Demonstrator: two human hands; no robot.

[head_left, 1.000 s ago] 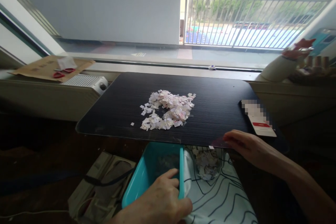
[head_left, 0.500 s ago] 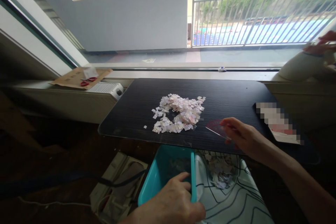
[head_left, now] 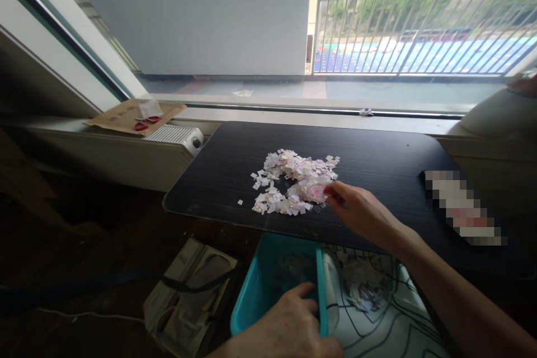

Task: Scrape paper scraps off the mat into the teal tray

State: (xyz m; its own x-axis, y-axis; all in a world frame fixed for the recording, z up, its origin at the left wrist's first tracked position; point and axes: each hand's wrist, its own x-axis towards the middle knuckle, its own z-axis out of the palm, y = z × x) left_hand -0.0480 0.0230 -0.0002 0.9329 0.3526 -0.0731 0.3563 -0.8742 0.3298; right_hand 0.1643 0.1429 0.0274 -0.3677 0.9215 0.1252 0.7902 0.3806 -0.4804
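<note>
Item 1, right hand (head_left: 361, 212): a second ago I logged it at the near edge of the black wood-grain surface (head_left: 377, 151). Half a second ago it was raised over the middle. It is now against the right side of the heap of small white and pink paper scraps (head_left: 289, 176).
Item 2, translucent pink plastic card (head_left: 315, 193): carried along in that hand, its edge now in among the scraps.
Item 3, co-worker's pale sleeve (head_left: 499, 112): nearer the right border of my view.
</note>
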